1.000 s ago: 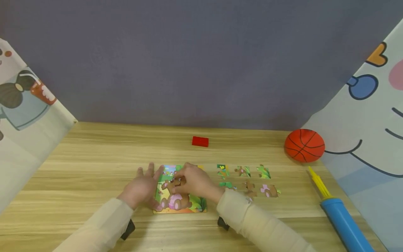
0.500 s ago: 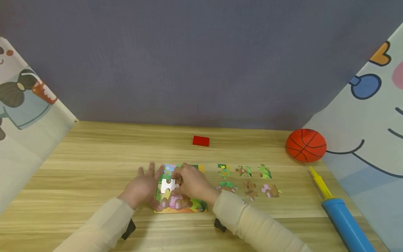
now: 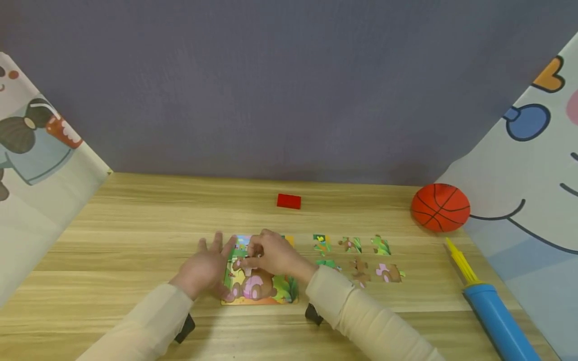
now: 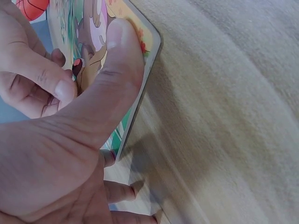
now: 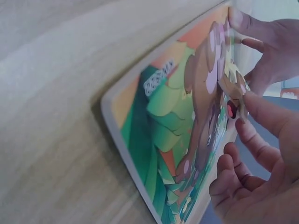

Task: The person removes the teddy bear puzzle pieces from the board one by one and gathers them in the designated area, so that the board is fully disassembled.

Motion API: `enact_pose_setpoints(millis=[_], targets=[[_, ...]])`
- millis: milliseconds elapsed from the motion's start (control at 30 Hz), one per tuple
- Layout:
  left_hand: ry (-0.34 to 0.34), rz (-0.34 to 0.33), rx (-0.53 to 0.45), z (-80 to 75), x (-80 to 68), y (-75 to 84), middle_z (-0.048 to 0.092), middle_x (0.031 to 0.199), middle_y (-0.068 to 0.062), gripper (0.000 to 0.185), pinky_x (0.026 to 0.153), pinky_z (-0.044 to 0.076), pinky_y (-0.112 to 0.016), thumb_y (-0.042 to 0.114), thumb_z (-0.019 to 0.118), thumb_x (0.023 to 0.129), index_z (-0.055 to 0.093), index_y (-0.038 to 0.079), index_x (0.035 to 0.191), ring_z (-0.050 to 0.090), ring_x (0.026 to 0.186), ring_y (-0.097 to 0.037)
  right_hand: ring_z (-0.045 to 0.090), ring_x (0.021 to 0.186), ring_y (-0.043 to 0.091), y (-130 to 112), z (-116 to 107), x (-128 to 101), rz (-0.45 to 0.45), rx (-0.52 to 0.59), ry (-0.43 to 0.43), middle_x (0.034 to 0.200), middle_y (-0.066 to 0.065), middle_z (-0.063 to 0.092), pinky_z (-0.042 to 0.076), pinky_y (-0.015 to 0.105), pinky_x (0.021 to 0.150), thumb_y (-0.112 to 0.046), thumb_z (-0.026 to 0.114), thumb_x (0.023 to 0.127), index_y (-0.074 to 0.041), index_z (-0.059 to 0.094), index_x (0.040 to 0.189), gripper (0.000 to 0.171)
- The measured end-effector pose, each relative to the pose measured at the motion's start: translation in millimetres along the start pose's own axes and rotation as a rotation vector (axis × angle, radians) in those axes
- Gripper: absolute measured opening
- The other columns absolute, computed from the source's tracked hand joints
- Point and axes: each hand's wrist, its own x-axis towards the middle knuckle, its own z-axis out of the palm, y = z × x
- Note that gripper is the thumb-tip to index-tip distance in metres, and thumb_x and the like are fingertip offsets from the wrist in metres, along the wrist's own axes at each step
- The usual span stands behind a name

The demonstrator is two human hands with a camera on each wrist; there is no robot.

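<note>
A puzzle piece (image 3: 247,258) is pinched by the right hand (image 3: 275,258) above the puzzle board (image 3: 259,296) – steadied by the spread left hand (image 3: 205,268); tilted, the piece may jam.

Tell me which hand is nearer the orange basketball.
Right. The right hand rests on the puzzle board, on the side toward the basketball; the left hand presses the board's far left edge.

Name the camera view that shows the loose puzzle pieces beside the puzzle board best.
The head view: six loose puzzle pieces lie in two rows on the table, right of the puzzle board. Both wrist views show only the board and fingers close up; no loose pieces are visible there.
</note>
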Motion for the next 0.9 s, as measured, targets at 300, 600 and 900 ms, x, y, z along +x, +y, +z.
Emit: enact_pose_setpoints(millis=[300,600,900], targets=[[-0.02,-0.008,-0.012,-0.9,0.6,0.2,0.005,0.162,-0.036,0.126,0.081,0.054,-0.072,0.032,0.095,0.065,0.019,0.001,0.161,0.013,0.14,-0.068,0.051,0.079,0.009,-1.9,-4.5,1.4,-0.022,-0.006,-0.01,0.085,-0.004,0.056,0.048,0.023,0.068,-0.024,0.079,0.09,-0.018,0.069,0.075,0.019],[-0.019,-0.009,-0.059,-0.3,0.1,-0.9,0.002,0.162,-0.036,0.127,0.078,0.058,-0.068,0.029,0.095,0.063,0.018,0.002,0.161,0.01,0.141,-0.067,0.05,0.078,0.008,-2.3,-2.3,0.1,-0.018,0.0,-0.008,0.085,-0.007,0.056,0.047,0.021,0.062,-0.028,0.077,0.092,-0.019,0.074,0.072,0.022],[-0.013,-0.002,-0.043,1.0,0.3,-1.6,0.004,0.162,-0.036,0.127,0.073,0.061,-0.063,0.029,0.095,0.064,0.017,0.002,0.161,0.012,0.14,-0.068,0.052,0.077,0.01,-4.1,4.1,2.0,0.086,0.083,0.06,0.081,-0.004,0.058,0.047,0.023,0.062,-0.021,0.076,0.093,-0.017,0.073,0.069,0.025]])
